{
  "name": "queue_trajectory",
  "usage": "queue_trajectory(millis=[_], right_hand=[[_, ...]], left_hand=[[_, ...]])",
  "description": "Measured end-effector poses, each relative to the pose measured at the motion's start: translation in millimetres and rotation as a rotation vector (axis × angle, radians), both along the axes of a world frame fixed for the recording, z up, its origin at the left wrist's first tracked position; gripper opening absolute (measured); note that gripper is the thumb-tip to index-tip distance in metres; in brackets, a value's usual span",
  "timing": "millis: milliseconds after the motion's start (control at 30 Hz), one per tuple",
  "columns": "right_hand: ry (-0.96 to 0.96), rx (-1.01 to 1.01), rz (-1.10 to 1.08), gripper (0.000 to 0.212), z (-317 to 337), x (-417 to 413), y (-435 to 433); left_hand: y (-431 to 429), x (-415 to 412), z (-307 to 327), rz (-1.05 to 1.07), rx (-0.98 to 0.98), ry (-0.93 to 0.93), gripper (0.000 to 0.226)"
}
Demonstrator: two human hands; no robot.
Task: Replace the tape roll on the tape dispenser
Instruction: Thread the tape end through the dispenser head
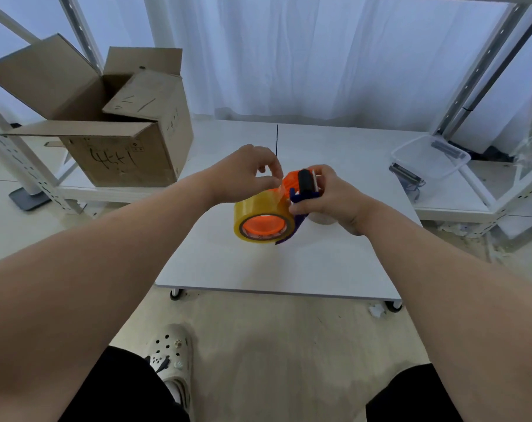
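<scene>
A yellowish clear tape roll (pixel 258 208) sits on the orange hub of a blue and orange tape dispenser (pixel 299 190), held above the white table (pixel 289 263). My right hand (pixel 331 196) grips the dispenser by its handle, beside the black roller. My left hand (pixel 246 175) pinches the loose end of the tape at the top of the roll, close to the roller. Under my right hand a pale round object (pixel 321 219) rests on the table, mostly hidden.
An open cardboard box (pixel 115 129) stands at the table's far left. At the far right a clear plastic container (pixel 429 156) holds some small items. Metal shelf uprights (pixel 472 74) flank both sides. My foot in a pale clog (pixel 170 351) is on the floor below.
</scene>
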State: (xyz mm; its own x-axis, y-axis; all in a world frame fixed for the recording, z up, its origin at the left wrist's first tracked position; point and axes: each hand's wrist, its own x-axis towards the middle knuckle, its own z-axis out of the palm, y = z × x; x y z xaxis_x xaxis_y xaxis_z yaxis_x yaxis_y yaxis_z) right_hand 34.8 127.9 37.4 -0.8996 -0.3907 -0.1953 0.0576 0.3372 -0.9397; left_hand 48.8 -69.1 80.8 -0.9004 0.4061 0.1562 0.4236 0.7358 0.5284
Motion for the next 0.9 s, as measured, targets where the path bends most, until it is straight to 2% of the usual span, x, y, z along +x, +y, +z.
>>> queue_trajectory(millis=[133, 233, 400, 533, 667, 900], right_hand=[[-0.024, -0.271, -0.116, 0.046, 13, -3, -4], [-0.051, -0.412, -0.209, 0.044, 20, 0, -18], [0.062, -0.37, -0.16, 0.085, 25, 6, -32], [0.041, -0.261, 0.001, 0.074, 27, 5, -29], [0.012, -0.214, 0.08, 0.073, 28, 7, -23], [-0.042, -0.201, 0.107, 0.079, 25, 8, -16]], left_hand=[[0, 0, 9, 0.118, 0.35, -0.059, 0.003], [6, 1, 17, 0.139, 0.466, -0.084, 0.003], [3, 1, 29, 0.134, 0.457, -0.03, 0.005], [-18, 2, 30, 0.111, 0.438, -0.095, 0.002], [-29, 4, 26, 0.096, 0.495, -0.187, 0.007], [-20, 6, 27, 0.115, 0.476, -0.159, 0.013]])
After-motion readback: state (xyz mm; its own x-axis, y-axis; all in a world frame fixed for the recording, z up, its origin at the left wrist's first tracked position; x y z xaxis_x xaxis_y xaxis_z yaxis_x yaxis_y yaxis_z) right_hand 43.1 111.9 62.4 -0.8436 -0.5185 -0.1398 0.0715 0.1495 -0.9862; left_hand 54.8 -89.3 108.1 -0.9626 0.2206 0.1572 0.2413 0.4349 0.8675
